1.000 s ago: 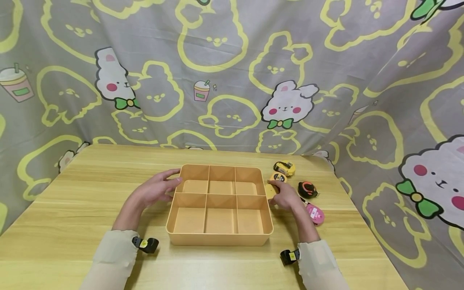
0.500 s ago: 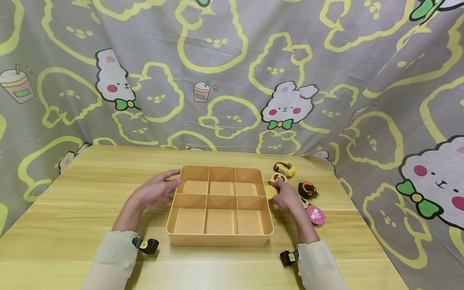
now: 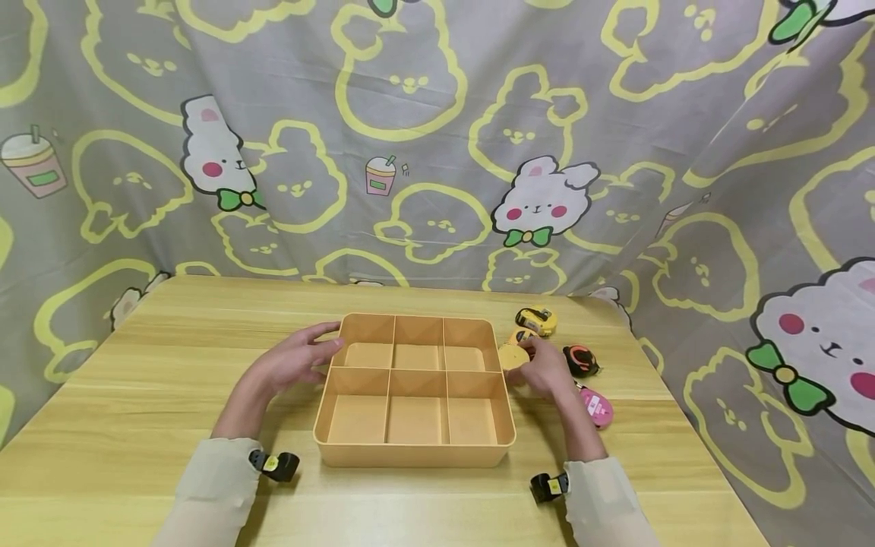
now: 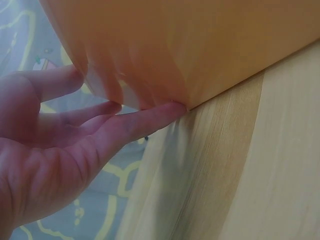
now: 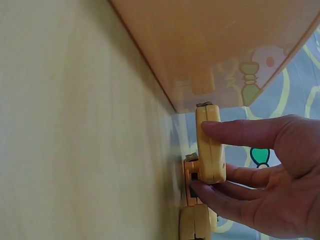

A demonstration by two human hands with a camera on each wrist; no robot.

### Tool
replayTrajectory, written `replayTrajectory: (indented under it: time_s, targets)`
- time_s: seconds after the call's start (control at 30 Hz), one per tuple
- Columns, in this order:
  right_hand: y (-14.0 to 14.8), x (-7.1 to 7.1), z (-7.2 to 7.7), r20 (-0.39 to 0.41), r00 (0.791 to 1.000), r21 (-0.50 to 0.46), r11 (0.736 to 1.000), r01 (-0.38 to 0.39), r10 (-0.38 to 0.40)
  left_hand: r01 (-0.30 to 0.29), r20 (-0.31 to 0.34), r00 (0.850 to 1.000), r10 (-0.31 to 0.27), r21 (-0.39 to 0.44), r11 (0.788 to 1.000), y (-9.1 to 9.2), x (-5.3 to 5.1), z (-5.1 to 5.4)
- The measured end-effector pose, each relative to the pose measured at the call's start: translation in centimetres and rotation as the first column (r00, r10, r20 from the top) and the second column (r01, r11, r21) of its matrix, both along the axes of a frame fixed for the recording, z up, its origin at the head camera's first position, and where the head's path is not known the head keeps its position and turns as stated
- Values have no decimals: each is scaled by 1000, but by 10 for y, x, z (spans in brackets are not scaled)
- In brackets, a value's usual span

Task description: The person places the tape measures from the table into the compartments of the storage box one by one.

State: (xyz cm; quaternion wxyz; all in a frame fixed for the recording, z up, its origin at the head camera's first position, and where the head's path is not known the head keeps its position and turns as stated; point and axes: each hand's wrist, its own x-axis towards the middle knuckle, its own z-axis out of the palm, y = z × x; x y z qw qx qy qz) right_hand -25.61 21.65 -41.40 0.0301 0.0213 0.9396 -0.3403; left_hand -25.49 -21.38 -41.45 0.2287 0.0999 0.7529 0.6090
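An orange plastic box (image 3: 415,454) with six open compartments, more exactly several in two rows, sits mid-table. My left hand (image 3: 297,358) is at its left wall; in the left wrist view the fairly straight fingers (image 4: 145,120) touch that wall. By the right wall, my right hand (image 3: 544,370) pinches a yellow tape measure (image 5: 211,150) between thumb and fingers. Beyond it lies an orange-yellow tape measure (image 3: 525,334), partly covered by the held one. Another yellow tape measure (image 3: 536,320) lies farther back.
A black and red tape measure (image 3: 581,361) and a pink tape measure (image 3: 596,408) lie right of my right hand. The wooden table (image 3: 171,395) meets a patterned grey curtain (image 3: 424,228) at the back and sides.
My right hand has shifted slightly right, and the pinched tape measure has turned to show more of its round yellow face. The left hand and the box have stayed put.
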Motion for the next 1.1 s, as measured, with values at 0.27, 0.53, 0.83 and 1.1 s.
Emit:
replayTrajectory:
  time_s: [0.27,0.53,0.83,1.1]
  targets:
    - [3,5,8,-3,999,-37,999,39,-39,-1,-3,1000,0,-10,1000,1,1,2]
    - [5,8,15,-72,992,-174,980,92,-106,11,-6,1000,-11,2,1000,1,1,2]
    - [2,8,25,-85,985,-287,951,119,-149,5,-9,1000,-5,12,1000,0,1,1]
    - [-3,13,34,-73,988,-332,937,106,-137,0,-14,1000,1,12,1000,2,2,3]
